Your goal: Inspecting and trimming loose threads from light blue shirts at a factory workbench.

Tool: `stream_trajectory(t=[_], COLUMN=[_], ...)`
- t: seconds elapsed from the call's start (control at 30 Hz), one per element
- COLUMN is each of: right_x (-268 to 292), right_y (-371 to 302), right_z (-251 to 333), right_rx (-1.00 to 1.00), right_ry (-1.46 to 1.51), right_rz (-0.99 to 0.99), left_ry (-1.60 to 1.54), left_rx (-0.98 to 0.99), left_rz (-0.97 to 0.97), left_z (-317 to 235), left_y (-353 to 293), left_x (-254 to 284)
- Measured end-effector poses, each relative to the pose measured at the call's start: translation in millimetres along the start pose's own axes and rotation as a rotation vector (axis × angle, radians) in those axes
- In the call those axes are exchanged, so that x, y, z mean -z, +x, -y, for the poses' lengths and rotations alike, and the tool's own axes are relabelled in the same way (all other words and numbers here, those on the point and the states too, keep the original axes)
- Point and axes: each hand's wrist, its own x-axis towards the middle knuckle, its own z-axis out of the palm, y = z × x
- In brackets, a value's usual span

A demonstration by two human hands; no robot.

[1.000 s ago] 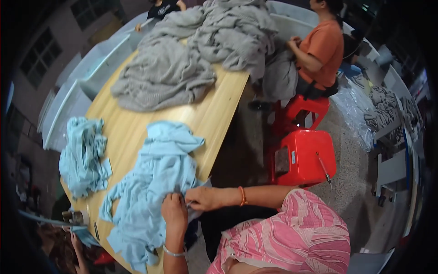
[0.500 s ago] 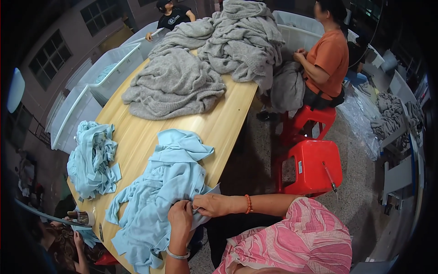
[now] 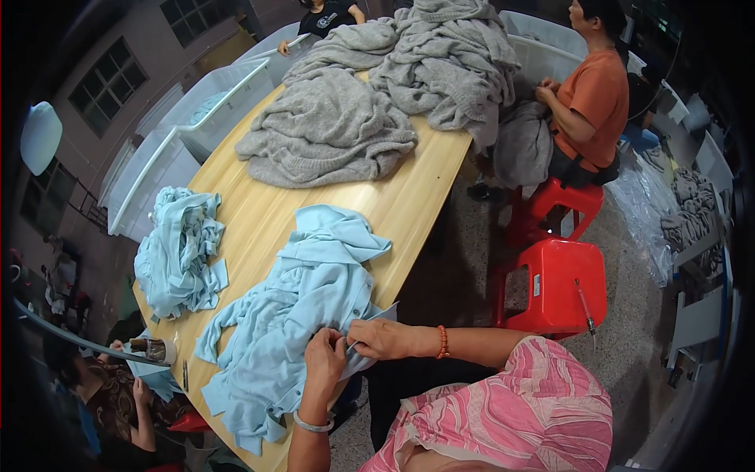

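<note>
A light blue buttoned cardigan (image 3: 303, 287) lies rumpled along the near edge of the wooden table (image 3: 421, 216), dark buttons showing down its front edge. My left hand (image 3: 324, 363), with a pale bangle on the wrist, pinches the fabric at that edge. Close beside it my right hand (image 3: 383, 338), below a beaded bracelet, is closed on the same edge. The fingertips of both hands almost meet, and whatever small thing may be between them is hidden.
Left on the table sits another light blue garment pile (image 3: 179, 256); grey knits (image 3: 330, 130) are heaped at the far end. White bins (image 3: 149, 177) line the left side. Red stools (image 3: 554, 287) stand right, near a seated person in orange (image 3: 594, 102). Small scissors (image 3: 185, 376) lie front left.
The whole view has shifted, so the table and garments appear farther right and higher. Both my hands stay at the cardigan's edge, with the fingers only slightly moved.
</note>
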Motion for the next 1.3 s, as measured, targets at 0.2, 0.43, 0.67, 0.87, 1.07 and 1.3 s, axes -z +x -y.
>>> stream_trajectory(t=[0.2,0.43,0.67,0.87,1.07,1.3], right_x=[-0.6,0.6,-0.8,2.6,3.4,5.8], right_y=[2.8,6.0,5.4,9.2,14.0,14.1], right_z=[10.5,20.6,14.4,10.9,14.2,18.0], right_rx=[0.019,0.021,0.056,0.042,0.008,0.015], right_ry=[-0.023,-0.003,-0.116,-0.185,-0.155,-0.18], right_rz=[-0.104,-0.2,-0.194,-0.125,-0.065,0.023], left_ry=[-0.646,-1.014,-0.987,-0.942,-0.418,-0.251], left_rx=[0.258,0.397,0.368,0.083,0.009,-0.108], left_rz=[0.232,0.302,0.371,0.249,-0.028,-0.167], left_z=[13.2,14.4,20.4,23.4,12.3,12.2], left_y=[6.0,4.5,5.6,-2.4,-16.0,-21.1], left_x=[8.9,14.9,11.5,-2.9,-9.7,-18.4])
